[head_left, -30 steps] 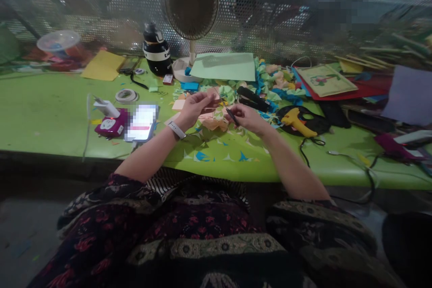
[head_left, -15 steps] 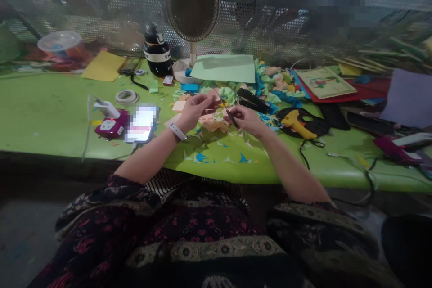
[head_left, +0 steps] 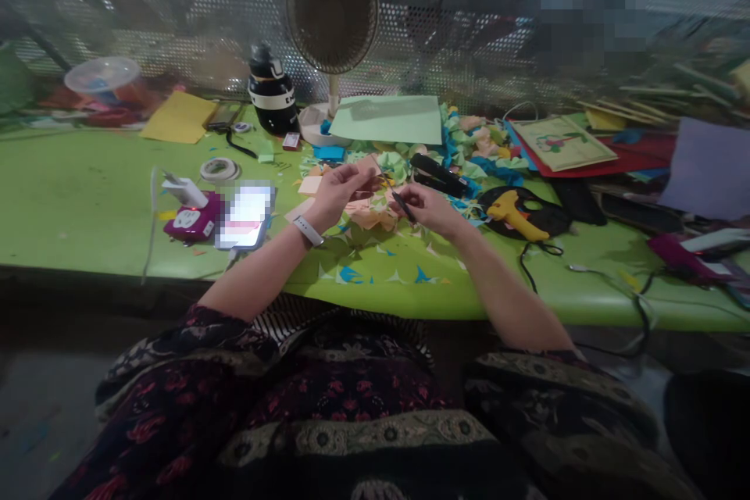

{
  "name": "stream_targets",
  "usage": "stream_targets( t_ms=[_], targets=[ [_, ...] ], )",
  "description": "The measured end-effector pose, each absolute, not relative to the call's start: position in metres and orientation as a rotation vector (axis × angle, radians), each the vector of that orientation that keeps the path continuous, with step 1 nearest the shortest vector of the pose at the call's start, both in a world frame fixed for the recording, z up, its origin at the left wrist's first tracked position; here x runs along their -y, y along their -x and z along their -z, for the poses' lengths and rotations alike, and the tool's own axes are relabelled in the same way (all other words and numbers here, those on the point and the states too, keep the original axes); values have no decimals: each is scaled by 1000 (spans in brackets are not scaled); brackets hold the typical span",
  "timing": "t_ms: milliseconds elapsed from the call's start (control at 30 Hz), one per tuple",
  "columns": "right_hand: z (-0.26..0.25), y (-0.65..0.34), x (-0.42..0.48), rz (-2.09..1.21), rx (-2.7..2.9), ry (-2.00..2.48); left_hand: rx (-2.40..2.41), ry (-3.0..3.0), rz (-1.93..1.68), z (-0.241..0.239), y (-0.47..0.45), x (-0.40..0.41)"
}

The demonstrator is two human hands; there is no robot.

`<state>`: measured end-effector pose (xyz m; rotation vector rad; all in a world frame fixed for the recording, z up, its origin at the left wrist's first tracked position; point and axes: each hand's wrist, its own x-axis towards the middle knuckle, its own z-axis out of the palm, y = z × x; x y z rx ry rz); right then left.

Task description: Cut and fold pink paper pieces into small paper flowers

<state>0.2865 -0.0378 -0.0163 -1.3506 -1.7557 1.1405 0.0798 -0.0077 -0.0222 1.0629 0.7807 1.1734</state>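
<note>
While both forearms cross the near edge of the green table (head_left: 87, 195), the L hand (head_left: 337, 187) sits just above the top, thumb & fingers pinched tight on a small pink paper piece (head_left: 370, 166), held up at centre of the table, a bit left of the R hand (head_left: 432, 207). White band (head_left: 307, 230) on the L wrist. R hand's fingers are curled round a thin dark tool (head_left: 404, 205), slanted, upper end toward the paper piece; can't tell if pen or blade, too small. Hands are close, not touching.

Under & between them: crumpled peach paper heap (head_left: 372, 217) on the table, w/ small blue & green offcuts (head_left: 351, 272) scattered nearer the body.

Left of the L hand: phone (head_left: 246, 215) lying flat, just beside a magenta power block (head_left: 191, 220) w/ white plug; tape roll (head_left: 219, 167) behind those. Right of the R hand: yellow glue gun (head_left: 516, 211) on a black pad, black stapler-like item (head_left: 437, 170) behind. Far side: fan (head_left: 332, 8), black bottle (head_left: 273, 98), pale green sheet (head_left: 390, 119), yellow sheet (head_left: 179, 116).
</note>
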Motion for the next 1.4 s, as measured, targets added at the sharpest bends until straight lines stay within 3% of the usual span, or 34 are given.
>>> stream_targets(
  t_ms=[1400],
  targets=[
    [17, -289, 36, -983, 1791, 1348, -765, -1058, -1140, 31, -78, 0]
  ],
)
